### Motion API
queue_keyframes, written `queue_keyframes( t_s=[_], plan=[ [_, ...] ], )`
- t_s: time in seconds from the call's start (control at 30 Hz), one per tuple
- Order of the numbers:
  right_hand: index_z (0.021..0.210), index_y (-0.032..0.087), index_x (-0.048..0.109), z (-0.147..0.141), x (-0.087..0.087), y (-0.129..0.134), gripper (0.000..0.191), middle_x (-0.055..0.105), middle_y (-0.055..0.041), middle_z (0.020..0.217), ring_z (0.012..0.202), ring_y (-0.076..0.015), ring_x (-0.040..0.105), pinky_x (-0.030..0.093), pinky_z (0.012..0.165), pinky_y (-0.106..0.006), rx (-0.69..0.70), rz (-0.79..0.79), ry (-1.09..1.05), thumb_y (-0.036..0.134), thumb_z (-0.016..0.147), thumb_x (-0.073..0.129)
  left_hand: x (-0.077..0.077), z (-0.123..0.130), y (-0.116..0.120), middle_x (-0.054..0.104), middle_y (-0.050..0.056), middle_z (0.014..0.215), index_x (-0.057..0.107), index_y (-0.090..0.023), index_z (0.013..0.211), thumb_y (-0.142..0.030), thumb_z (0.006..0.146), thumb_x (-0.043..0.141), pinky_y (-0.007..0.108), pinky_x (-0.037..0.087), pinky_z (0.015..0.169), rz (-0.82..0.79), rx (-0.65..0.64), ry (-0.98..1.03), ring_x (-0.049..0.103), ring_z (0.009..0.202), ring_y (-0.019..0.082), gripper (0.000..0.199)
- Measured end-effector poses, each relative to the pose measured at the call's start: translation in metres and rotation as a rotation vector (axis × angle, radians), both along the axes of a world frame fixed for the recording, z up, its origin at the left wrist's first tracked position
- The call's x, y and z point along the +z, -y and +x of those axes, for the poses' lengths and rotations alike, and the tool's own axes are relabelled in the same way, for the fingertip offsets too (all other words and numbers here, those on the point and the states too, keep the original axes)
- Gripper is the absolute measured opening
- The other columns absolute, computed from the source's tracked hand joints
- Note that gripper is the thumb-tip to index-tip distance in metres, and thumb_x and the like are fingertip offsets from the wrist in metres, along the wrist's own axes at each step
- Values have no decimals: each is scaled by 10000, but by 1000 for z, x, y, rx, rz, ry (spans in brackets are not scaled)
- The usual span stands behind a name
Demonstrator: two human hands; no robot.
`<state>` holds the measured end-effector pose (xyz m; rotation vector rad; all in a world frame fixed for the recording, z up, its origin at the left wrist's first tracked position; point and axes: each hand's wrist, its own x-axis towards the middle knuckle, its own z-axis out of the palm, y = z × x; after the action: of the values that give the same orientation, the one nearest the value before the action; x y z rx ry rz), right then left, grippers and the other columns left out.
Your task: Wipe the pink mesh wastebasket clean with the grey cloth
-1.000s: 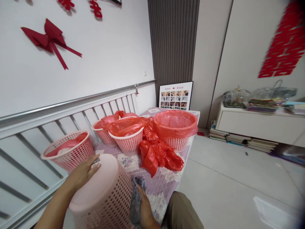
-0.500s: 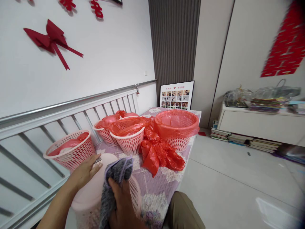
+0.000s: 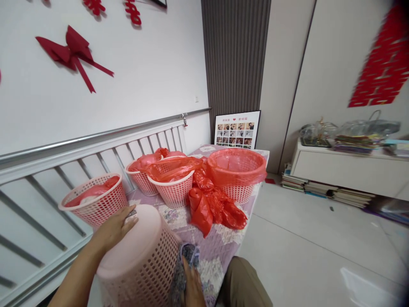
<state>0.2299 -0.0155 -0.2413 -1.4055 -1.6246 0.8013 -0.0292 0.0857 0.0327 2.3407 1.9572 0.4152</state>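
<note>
The right hand (image 3: 193,283) has dropped from over the flat rounded base (image 3: 134,243) to the side of an upturned pale-pink perforated plastic basket (image 3: 153,273), fingers bunched on a fuzzy grey cloth (image 3: 178,276); wiping now seems aimed there. The left hand (image 3: 116,229) lies spread on the base. Beyond, crumpled glossy red plastic bags (image 3: 217,207) rest on purple floral fabric (image 3: 206,245).

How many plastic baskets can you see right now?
5: an upturned basket under the left hand, a left basket by the railing, a rear basket and a front basket mid-scene, and a right basket draped in red plastic. Bags could hide more.
</note>
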Motion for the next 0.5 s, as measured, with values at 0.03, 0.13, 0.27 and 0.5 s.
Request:
queue_keyframes(
  t_s=[0.03,0.13,0.27,0.5],
  plan=[
    [1514,214,388,-1,4,-1,971,479,-88,1529,1442,-265,403,320,1205,-454,0,-19,-22,-126,605,404,1,1,0,531,128,1481,508,-125,1422,-587,915,404,445,350,1178,3,-3,-2,496,1368,276,693],
    [1522,169,370,-14,35,0,878,395,-125,1579,1486,-262,317,342,1192,-422,16,-23,-81,-87,684,401,2,2,1,534,129,1479,517,-124,1415,-577,917,403,450,343,1183,13,-10,0,491,1372,276,683],
    [1525,246,370,-46,95,6,872,261,-106,1641,1489,-334,294,331,1185,-488,83,133,-57,26,696,533,0,0,0,542,130,1471,518,-128,1412,-572,916,418,457,344,1182,27,-17,12,502,1361,278,674],
    [1340,407,587,-67,123,6,751,552,-47,1463,1379,-444,438,385,1096,-634,215,382,30,270,630,791,-1,-1,0,532,130,1479,513,-139,1414,-579,920,423,453,329,1187,29,-26,21,490,1367,270,667]
  ],
)
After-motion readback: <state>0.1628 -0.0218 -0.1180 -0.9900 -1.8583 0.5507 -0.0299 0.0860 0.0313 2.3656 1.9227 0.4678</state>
